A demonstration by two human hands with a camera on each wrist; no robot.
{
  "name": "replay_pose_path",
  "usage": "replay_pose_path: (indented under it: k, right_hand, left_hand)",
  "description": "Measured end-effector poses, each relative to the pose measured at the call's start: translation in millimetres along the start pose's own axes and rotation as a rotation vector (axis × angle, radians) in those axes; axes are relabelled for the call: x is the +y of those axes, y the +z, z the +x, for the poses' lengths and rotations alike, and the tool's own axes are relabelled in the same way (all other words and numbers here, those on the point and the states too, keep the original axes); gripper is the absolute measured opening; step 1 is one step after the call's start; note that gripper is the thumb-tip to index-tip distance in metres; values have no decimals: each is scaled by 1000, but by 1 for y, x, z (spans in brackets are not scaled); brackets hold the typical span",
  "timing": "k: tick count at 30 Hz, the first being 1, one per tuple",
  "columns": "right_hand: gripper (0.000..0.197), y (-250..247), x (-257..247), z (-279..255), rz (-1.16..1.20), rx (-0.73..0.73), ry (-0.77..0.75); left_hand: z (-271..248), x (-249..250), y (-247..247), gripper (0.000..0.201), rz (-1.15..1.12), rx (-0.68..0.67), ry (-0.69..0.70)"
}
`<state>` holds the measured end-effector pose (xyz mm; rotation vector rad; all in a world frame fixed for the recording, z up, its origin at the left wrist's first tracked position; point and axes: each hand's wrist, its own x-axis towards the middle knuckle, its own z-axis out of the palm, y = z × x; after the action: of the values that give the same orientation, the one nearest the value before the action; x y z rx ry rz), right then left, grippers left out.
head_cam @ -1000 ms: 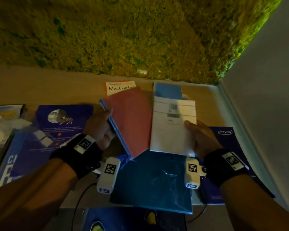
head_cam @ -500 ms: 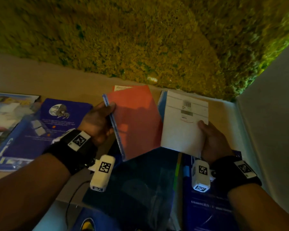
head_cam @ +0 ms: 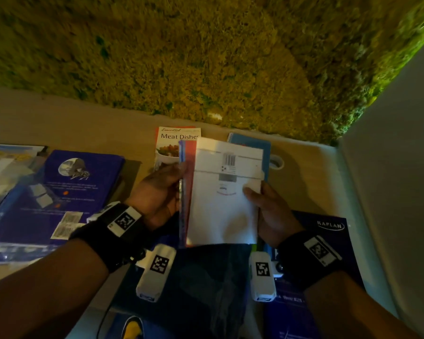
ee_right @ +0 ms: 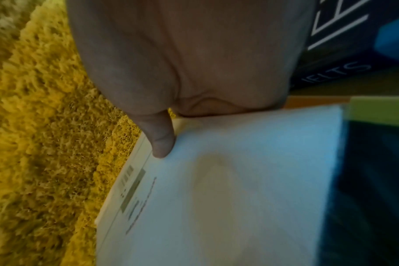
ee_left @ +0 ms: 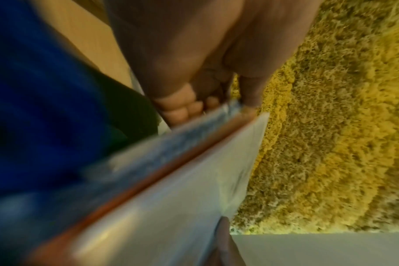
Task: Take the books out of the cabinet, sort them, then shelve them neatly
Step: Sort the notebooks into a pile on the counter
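I hold two thin books stacked together above the wooden surface. The white book (head_cam: 224, 192), back cover up with a barcode, lies on top of the red book (head_cam: 188, 192), of which only a strip along the left shows. My left hand (head_cam: 162, 192) grips the red book's left edge; my right hand (head_cam: 267, 206) grips the white book's right edge, thumb on the cover. In the left wrist view my fingers (ee_left: 182, 111) curl under the red book (ee_left: 148, 181). The right wrist view has my thumb (ee_right: 159, 140) pressed on the white book (ee_right: 228, 189).
On the wooden surface (head_cam: 59, 123) lie a "Meat Dishes" cookbook (head_cam: 171, 143), a blue spiral notebook (head_cam: 255, 143), a purple book (head_cam: 71, 192) at left, a Kaplan book (head_cam: 328, 236) at right and a dark blue book (head_cam: 206, 285) in front. A moss wall (head_cam: 206, 57) stands behind, a white panel (head_cam: 402, 167) at right.
The two books, held apart and fanned before, have come together: the white book now lies over the red one, squared up. Both hands moved inward.
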<state>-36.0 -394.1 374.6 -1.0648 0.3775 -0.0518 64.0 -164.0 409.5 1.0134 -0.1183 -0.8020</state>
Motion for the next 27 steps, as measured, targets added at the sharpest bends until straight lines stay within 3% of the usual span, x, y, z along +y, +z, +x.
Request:
replay_pose_path:
  k: [4,8,10,13,15,17,19,22,24,27]
  right_hand:
    - [48,2,-11,-1,109,76,-96]
    - [41,-4,-41,-5,213,137,-166]
    - [46,-15,-52,-5,264,188,-126]
    - [50,-26,-55,-8,288,232,-33]
    - [47,-29,-48,-9,255,236,-29]
    - [39,-27,-37,-10,200,220,-18]
    - [31,-23,-25,-10,149,240,6]
    - [32,-17,-10,-9,54,266,58]
    - [36,-14,-5,-7,2,257,79]
    - [37,-10,-4,-5,-26,261,67]
  left_hand:
    - [-2,8,-1,25,174,58,160]
    - [-5,25,-8,48,192,157,321]
    - [-9,30,-16,46,280,141,437]
    - [-16,29,-29,26,454,95,542]
    - [-27,16,-34,19,702,81,523]
    - [-33,-6,-46,43,866,120,437]
    - [-36,-22,-56,62,858,93,372]
    - [-38,-23,-62,38,669,35,421]
    - [-37,-20,-63,30,775,130,481]
    - [-29,-21,-72,23,911,492,366]
